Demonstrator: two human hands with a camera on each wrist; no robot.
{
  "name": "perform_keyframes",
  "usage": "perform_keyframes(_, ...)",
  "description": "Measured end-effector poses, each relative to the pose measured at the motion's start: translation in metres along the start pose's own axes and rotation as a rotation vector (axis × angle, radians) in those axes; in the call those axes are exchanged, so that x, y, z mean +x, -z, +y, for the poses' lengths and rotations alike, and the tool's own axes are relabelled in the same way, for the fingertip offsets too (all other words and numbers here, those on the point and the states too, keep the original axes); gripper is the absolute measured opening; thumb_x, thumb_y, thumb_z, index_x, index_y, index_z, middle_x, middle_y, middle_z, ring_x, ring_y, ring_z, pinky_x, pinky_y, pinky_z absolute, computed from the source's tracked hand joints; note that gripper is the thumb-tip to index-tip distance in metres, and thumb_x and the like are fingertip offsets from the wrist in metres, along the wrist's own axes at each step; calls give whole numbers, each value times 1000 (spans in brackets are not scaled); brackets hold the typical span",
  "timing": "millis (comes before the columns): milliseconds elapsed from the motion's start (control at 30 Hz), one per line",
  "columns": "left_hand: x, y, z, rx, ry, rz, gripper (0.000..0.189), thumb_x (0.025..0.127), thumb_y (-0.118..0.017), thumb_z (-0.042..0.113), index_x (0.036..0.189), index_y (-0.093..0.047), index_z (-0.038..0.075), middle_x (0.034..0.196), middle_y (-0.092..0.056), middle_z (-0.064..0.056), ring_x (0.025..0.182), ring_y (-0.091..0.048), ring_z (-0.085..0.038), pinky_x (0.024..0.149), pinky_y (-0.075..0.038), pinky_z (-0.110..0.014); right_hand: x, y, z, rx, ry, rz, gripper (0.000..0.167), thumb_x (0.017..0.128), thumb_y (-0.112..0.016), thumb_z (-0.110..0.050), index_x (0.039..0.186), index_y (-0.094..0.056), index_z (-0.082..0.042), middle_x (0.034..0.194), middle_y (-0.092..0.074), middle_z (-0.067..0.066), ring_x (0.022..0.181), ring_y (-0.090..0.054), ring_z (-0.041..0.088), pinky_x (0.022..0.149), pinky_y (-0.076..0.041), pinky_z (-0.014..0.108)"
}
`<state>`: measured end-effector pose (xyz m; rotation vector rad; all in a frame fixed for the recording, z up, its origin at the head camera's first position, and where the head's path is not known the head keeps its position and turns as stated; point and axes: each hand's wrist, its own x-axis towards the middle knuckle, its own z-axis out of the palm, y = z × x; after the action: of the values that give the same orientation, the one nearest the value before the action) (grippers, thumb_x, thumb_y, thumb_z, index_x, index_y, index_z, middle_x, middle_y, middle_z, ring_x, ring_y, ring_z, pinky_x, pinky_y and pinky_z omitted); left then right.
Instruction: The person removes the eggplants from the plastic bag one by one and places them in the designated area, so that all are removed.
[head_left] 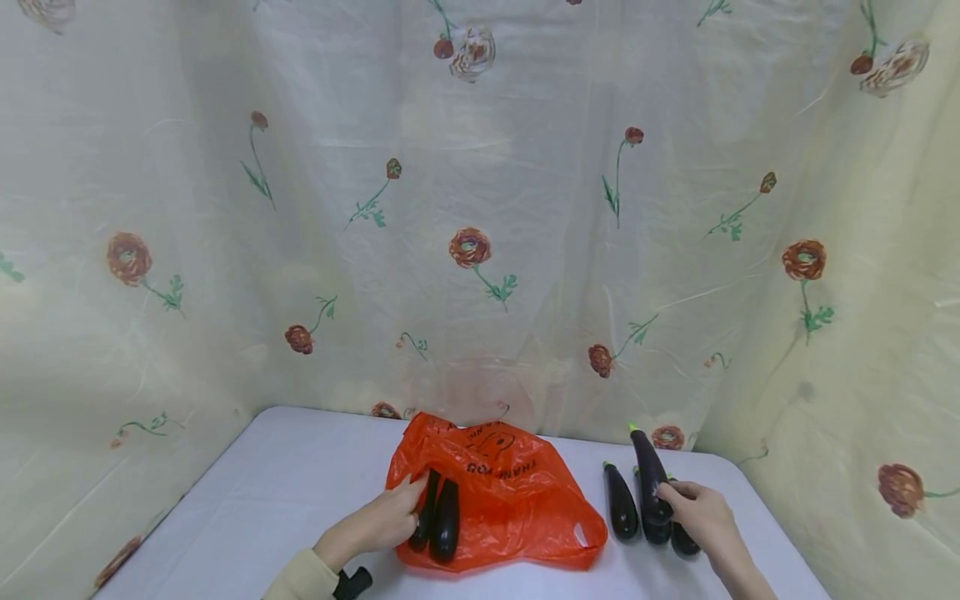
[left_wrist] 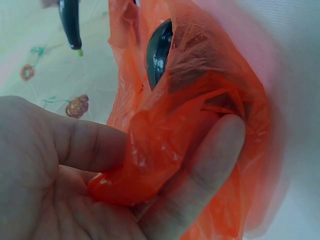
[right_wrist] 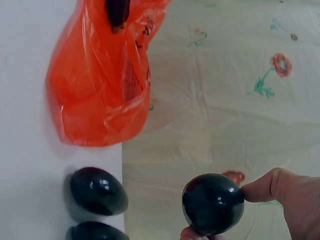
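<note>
My right hand (head_left: 703, 518) holds a dark eggplant (head_left: 648, 467) between thumb and fingers, its green stem end pointing up and away, raised over the table. Under and beside it several more eggplants (head_left: 621, 502) lie on the table. In the right wrist view the rounded end of the held eggplant (right_wrist: 212, 205) faces the camera. An orange-red plastic bag (head_left: 517, 517) lies at the middle, with two eggplants (head_left: 447, 523) showing at its mouth. My left hand (head_left: 384, 518) grips the bag's edge; in the left wrist view, crumpled plastic (left_wrist: 150, 160) sits between thumb and fingers.
The white table (head_left: 300, 467) has its right edge close beyond the loose eggplants. A flower-printed curtain (head_left: 525, 208) hangs behind the table and along both sides. A black object (head_left: 354, 582) shows by my left sleeve.
</note>
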<state>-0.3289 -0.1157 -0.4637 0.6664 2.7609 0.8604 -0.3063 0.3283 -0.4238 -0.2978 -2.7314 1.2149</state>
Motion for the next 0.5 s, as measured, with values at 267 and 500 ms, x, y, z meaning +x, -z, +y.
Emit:
perform_keyframes(267, 0, -1, 0, -10, 8, -7, 69, 86, -46, 4, 151, -25, 0, 158, -25, -18, 125, -48, -27, 107, -35, -58, 12, 15, 18, 0, -46, -7, 63, 91, -54, -38, 126, -54, 14, 107, -67, 29, 84, -67, 25, 89, -46, 55)
perform_keyframes(500, 0, 0, 0, -1, 8, -11, 69, 87, -46, 5, 152, -24, 0, 157, -25, -18, 126, -48, -27, 107, -36, -57, 18, 22, 27, 23, -74, -33, 68, 92, -52, -41, 127, -51, 16, 106, -67, 28, 84, -67, 26, 93, -42, 62)
